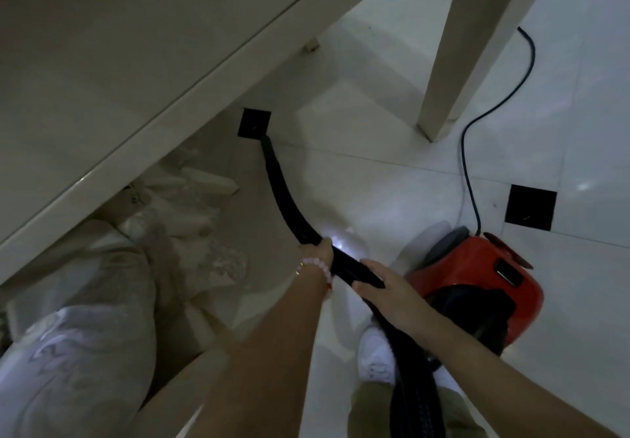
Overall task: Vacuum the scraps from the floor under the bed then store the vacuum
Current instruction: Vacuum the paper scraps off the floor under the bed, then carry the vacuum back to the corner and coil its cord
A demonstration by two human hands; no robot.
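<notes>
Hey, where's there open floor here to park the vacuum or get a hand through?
Bare tile lies between the nozzle, the furniture leg and the red vacuum, and beyond the cord by the black tile inset. Under the bed frame it is crowded with pale bundled fabric. Both left hand and right hand hold the hose.

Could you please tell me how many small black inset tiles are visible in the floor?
2: one black tile at the nozzle tip by the bed edge, another black tile beyond the red vacuum. Others may be hidden.
</notes>
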